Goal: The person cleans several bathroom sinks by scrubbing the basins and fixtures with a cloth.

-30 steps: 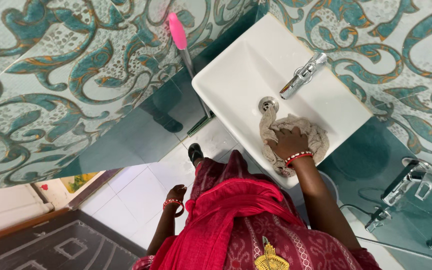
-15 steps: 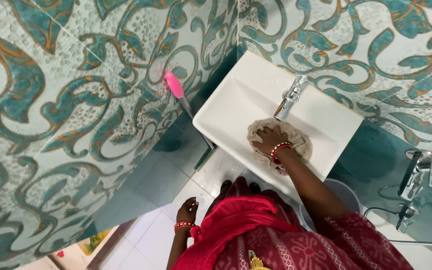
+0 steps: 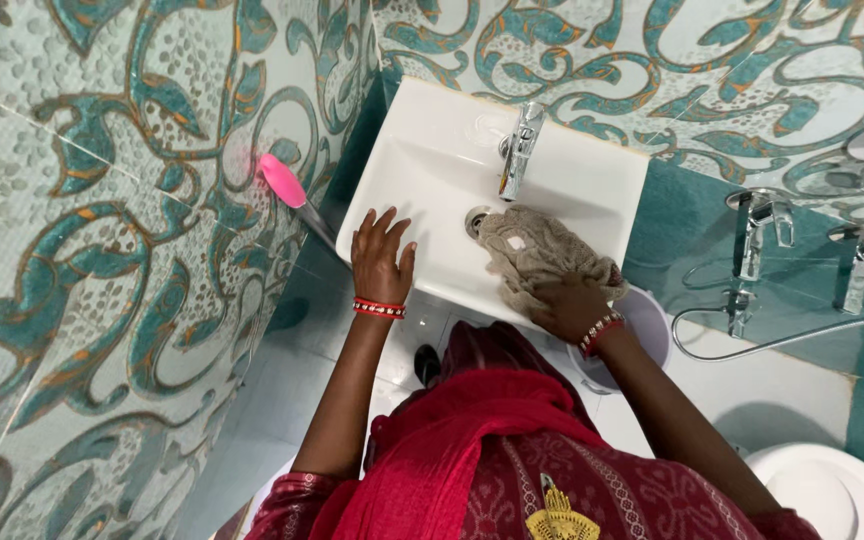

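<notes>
Cloth [image 3: 534,255], beige and crumpled, pressed by right hand [image 3: 572,305]; left hand [image 3: 380,262] lies open.

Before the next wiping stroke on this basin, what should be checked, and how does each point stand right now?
1. Right hand on the cloth: ok, it presses the beige cloth at the front rim.
2. Left hand braced: ok, it lies flat, fingers spread, on the left edge of the white basin.
3. Drain uncovered: ok, it shows beside the cloth's left end.
4. Tap shut off: cannot tell, though no stream shows.
5. Cloth clear of the tap: ok, it lies below the spout.
6. Pink-handled tool out of the way: ok, it leans on the wall left of the basin.
</notes>
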